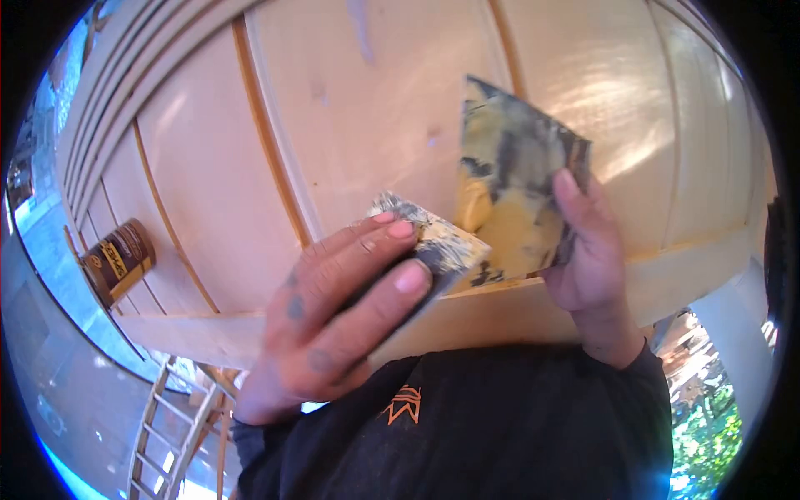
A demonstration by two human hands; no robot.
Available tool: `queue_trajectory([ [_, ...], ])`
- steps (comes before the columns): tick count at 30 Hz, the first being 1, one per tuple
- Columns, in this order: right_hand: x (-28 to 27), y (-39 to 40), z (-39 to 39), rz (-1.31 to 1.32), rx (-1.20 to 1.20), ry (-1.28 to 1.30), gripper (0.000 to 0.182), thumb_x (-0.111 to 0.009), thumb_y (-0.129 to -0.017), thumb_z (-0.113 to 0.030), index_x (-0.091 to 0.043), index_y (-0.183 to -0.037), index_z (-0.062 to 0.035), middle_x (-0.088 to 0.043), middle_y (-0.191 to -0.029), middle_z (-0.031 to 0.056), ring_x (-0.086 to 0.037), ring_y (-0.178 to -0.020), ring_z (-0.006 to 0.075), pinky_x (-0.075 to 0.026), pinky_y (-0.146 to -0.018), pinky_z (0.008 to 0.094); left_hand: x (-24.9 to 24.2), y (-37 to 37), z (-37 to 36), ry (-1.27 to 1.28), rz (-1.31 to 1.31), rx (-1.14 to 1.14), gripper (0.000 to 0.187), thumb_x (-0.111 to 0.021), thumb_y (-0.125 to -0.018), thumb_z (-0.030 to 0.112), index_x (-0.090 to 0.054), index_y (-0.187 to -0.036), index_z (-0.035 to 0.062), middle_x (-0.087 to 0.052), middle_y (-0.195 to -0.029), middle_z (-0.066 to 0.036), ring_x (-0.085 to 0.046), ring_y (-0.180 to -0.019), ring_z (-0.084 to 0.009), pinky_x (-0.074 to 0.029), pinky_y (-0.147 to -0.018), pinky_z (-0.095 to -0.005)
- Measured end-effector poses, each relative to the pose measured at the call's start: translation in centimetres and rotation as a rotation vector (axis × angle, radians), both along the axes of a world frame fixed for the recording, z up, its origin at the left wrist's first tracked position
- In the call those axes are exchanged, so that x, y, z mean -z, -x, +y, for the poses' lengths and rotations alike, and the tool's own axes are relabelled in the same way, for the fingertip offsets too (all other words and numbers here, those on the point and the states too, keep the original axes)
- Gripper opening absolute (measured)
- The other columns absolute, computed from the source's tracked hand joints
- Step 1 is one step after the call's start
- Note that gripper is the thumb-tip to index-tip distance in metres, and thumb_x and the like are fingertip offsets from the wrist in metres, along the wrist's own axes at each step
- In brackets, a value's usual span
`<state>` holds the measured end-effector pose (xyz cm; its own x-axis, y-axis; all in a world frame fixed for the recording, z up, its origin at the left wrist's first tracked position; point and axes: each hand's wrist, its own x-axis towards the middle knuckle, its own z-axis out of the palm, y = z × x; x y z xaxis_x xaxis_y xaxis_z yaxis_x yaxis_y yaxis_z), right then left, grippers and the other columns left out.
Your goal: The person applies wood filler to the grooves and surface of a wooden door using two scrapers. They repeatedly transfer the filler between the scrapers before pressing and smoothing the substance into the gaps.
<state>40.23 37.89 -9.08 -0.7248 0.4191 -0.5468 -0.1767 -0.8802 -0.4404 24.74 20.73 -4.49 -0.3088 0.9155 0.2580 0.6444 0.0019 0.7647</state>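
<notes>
My left hand (337, 321) is closed on a small, flat putty spreader (450, 243), its face streaked with dark and cream smears. The fingers lie stretched across its top. In my right hand (592, 246) is a larger square putty board (512, 187), coated with patchy yellow and grey-black paste, the thumb pressing on its near face. The spreader's corner overlaps the board's lower left edge in this view. Behind both hands stretches a pale panelled wooden surface (350, 125) with darker brown strips.
A brown can (121, 258) with yellow lettering is at the left, near the panels' edge. Lower left stands a ladder (171, 433). A pale wooden rail (683, 287) runs along the panels' near edge, and green leaves (708, 433) show at lower right.
</notes>
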Motion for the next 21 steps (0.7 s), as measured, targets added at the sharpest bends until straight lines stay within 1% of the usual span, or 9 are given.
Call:
queue_trajectory([
  [4,-1.7,0.1,-0.8,0.032,-0.006,0.03,0.028,-0.048,-0.099,-0.015,-0.051,-0.121,0.0012,-0.064,-0.111,0.0132,-0.065,-0.098,0.0203,-0.055,-0.086,0.0342,1.9,-2.0,-0.7,-0.156,0.372,-0.001,0.042,-0.075,-0.074,0.008,-0.064,-0.115,0.013,-0.06,-0.117,-0.016,-0.058,-0.111,-0.0356,-0.049,-0.096,-0.0475],
  [7,-1.3,-1.4,-0.9,0.095,0.033,0.051,0.027,-0.048,-0.099,-0.014,-0.051,-0.121,0.0013,-0.064,-0.11,0.013,-0.065,-0.099,0.02,-0.055,-0.087,0.0344,2.7,-1.6,-2.4,-0.078,0.442,0.003,0.043,-0.074,-0.073,0.009,-0.065,-0.115,0.013,-0.06,-0.117,-0.015,-0.056,-0.114,-0.0353,-0.047,-0.098,-0.0487],
  [9,-1.8,-2.4,-0.6,0.164,0.071,0.034,0.027,-0.049,-0.098,-0.013,-0.051,-0.12,0.0014,-0.064,-0.11,0.0129,-0.065,-0.1,0.0195,-0.054,-0.088,0.0336,2.2,-1.3,-3.7,0.053,0.481,0.053,0.045,-0.07,-0.073,0.0,-0.065,-0.116,0.0113,-0.059,-0.12,-0.015,-0.054,-0.116,-0.0364,-0.047,-0.098,-0.0481],
  [11,-3.1,-2.4,-1.0,0.156,0.105,-0.198,0.025,-0.05,-0.098,-0.013,-0.054,-0.117,0.0017,-0.065,-0.106,0.0103,-0.064,-0.095,0.0152,-0.052,-0.085,0.029,1.3,-1.8,-4.6,0.145,0.417,-0.002,0.047,-0.067,-0.072,-0.004,-0.065,-0.116,0.0103,-0.059,-0.122,-0.015,-0.055,-0.116,-0.0369,-0.048,-0.097,-0.0475],
  [12,-3.6,-2.4,-1.3,0.151,0.122,-0.309,0.024,-0.051,-0.097,-0.013,-0.055,-0.116,0.0018,-0.066,-0.104,0.0091,-0.063,-0.093,0.013,-0.052,-0.083,0.0268,0.5,-2.1,-4.6,0.086,0.27,-0.1,0.048,-0.064,-0.07,-0.009,-0.066,-0.115,0.0096,-0.059,-0.123,-0.015,-0.056,-0.115,-0.0369,-0.048,-0.097,-0.047],
  [15,-3.2,-2.9,-1.9,-0.018,0.055,-0.687,0.02,-0.053,-0.097,-0.011,-0.058,-0.111,0.0023,-0.066,-0.098,0.0039,-0.058,-0.085,0.0066,-0.046,-0.076,0.0211,-3.8,-2.7,-4.3,0.11,0.29,-0.055,0.05,-0.064,-0.069,-0.011,-0.066,-0.114,0.0111,-0.059,-0.122,-0.013,-0.056,-0.115,-0.0362,-0.049,-0.096,-0.0461],
  [19,-3.9,-3.4,-3.1,-0.056,0.015,-0.824,0.018,-0.052,-0.097,-0.009,-0.059,-0.109,0.003,-0.064,-0.094,0.001,-0.054,-0.082,0.0038,-0.043,-0.073,0.0196,-6.8,-3.6,-4.8,0.31,0.502,0.112,0.045,-0.061,-0.078,0.004,-0.063,-0.121,0.0166,-0.057,-0.127,-0.009,-0.054,-0.116,-0.0354,-0.045,-0.098,-0.0496],
  [20,-4.2,-3.3,-3.4,-0.062,0.014,-0.847,0.018,-0.052,-0.097,-0.008,-0.059,-0.109,0.0031,-0.065,-0.094,0.0012,-0.054,-0.082,0.0038,-0.044,-0.074,0.0198,-7.0,-3.6,-5.0,0.345,0.532,0.14,0.044,-0.059,-0.081,0.012,-0.061,-0.125,0.0175,-0.054,-0.13,-0.01,-0.051,-0.118,-0.0356,-0.043,-0.099,-0.0515],
  [21,-4.5,-3.2,-3.8,-0.068,0.018,-0.871,0.017,-0.052,-0.097,-0.008,-0.059,-0.108,0.0032,-0.065,-0.094,0.0014,-0.054,-0.083,0.0039,-0.044,-0.074,0.0199,-7.2,-3.7,-5.0,0.347,0.549,0.144,0.045,-0.06,-0.081,0.012,-0.06,-0.125,0.0172,-0.054,-0.131,-0.01,-0.051,-0.118,-0.0358,-0.042,-0.099,-0.0514],
])
